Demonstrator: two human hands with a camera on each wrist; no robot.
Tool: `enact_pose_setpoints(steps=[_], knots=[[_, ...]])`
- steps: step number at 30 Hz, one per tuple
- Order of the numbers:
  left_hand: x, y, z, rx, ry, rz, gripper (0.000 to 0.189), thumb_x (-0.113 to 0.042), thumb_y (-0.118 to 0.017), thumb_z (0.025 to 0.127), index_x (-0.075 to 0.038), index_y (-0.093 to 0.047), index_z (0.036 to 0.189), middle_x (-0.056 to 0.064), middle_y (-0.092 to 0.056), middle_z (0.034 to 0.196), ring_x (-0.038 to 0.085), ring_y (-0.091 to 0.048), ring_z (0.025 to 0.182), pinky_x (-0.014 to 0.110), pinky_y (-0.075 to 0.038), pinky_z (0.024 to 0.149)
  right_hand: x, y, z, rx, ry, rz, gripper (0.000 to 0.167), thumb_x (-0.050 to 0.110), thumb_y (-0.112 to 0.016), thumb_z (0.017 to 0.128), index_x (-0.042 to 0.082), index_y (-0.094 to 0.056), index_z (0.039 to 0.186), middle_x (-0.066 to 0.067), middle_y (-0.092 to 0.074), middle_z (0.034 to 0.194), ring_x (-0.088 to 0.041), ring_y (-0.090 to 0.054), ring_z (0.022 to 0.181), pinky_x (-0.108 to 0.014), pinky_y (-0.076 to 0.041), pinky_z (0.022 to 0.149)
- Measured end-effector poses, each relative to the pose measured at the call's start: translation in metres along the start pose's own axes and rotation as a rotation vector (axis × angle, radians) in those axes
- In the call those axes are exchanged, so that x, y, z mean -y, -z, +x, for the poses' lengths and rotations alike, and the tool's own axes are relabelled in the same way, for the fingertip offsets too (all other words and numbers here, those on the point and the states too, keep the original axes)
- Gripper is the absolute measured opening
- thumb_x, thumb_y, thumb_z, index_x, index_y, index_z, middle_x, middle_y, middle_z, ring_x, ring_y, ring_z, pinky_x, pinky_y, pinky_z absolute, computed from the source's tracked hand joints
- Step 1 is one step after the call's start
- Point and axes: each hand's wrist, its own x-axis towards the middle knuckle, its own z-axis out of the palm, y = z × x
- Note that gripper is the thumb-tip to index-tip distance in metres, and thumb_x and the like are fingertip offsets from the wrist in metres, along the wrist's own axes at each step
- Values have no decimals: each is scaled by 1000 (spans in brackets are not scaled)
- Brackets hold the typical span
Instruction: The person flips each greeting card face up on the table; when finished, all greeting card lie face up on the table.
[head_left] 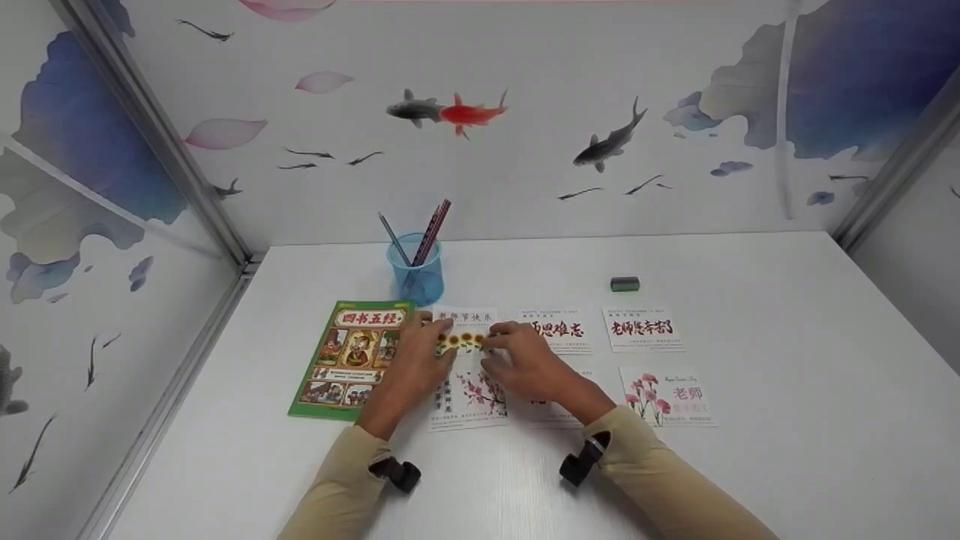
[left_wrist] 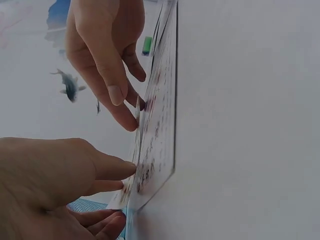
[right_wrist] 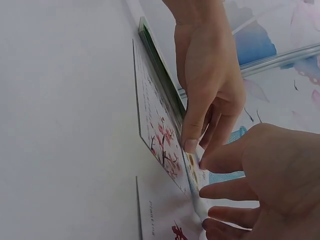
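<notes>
A card with a row of sunflowers (head_left: 468, 340) lies at the front of my reach, its lower edge right by a blossom-branch card (head_left: 476, 394). My left hand (head_left: 411, 364) holds the sunflower card at its left side, thumb below and fingers above. At the right side my right hand (head_left: 526, 361) grips the same card with its fingertips. From the left wrist view the sunflower card looks slightly tilted up between the fingertips. The left hand overlaps the green-edged book (head_left: 330, 371), and the right hand partly covers the cards with red and dark lettering.
Behind the book stands a blue mesh pen cup (head_left: 420, 285) with several pencils. To the right lie a red-lettered card (head_left: 643, 330) and a pink carnation card (head_left: 667, 397). A small green and black block (head_left: 625, 284) sits farther back. Printed panels border the white table.
</notes>
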Motion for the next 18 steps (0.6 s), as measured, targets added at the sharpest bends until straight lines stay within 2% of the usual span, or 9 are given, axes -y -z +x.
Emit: enact_pose_setpoints(steps=[3, 4, 5, 11, 12, 14, 18], knots=[[-8, 4, -1, 6, 1, 20, 43, -12, -80, 96, -3, -71, 138, 26, -47, 158, 48, -38, 154, 63, -38, 125, 0, 0, -1, -1, 2, -12, 37, 10, -69, 100, -10, -72, 131, -33, -66, 139, -52, -61, 132, -67, -47, 114], [-6, 3, -1, 2, -13, 35, 41, -13, -79, 97, -3, -72, 136, 26, -47, 157, 47, -38, 154, 62, -38, 125, 0, 0, -1, -2, -1, -15, 37, 10, -69, 100, -10, -72, 131, -33, -67, 139, -52, -61, 133, -67, -47, 114], [-6, 4, -2, 2, -28, 52, 38, -14, -78, 98, -3, -73, 134, 26, -49, 156, 46, -41, 151, 59, -40, 124, 0, 0, -2, -2, -5, -17, 37, 11, -69, 100, -9, -72, 131, -32, -67, 139, -52, -61, 133, -66, -47, 114], [-28, 18, -6, 43, -59, 73, 34, -8, -77, 97, 5, -73, 129, 27, -66, 136, 45, -56, 135, 61, -39, 121, -1, 1, -3, 6, -31, -9, 33, 12, -69, 101, -6, -75, 129, -28, -68, 139, -49, -61, 132, -65, -48, 113], [-33, 21, -6, 54, -45, 64, 35, -6, -77, 97, 7, -72, 129, 27, -67, 136, 46, -56, 136, 63, -37, 122, -1, 2, -2, 8, -31, -3, 33, 12, -68, 102, -5, -75, 129, -27, -68, 139, -49, -62, 132, -64, -48, 113], [-36, 23, -6, 57, -36, 66, 38, -7, -77, 97, 6, -71, 132, 27, -66, 138, 46, -55, 137, 63, -37, 123, -1, 5, -2, 4, -32, 15, 34, 12, -67, 103, -4, -74, 131, -26, -68, 141, -48, -61, 135, -64, -48, 115], [-40, 26, -4, 67, -18, 80, 47, -12, -76, 99, 0, -66, 143, 24, -64, 146, 44, -53, 142, 60, -39, 123, -4, 16, -5, -39, -45, 66, 38, 13, -67, 105, -2, -69, 140, -22, -67, 145, -43, -62, 138, -60, -51, 115]])
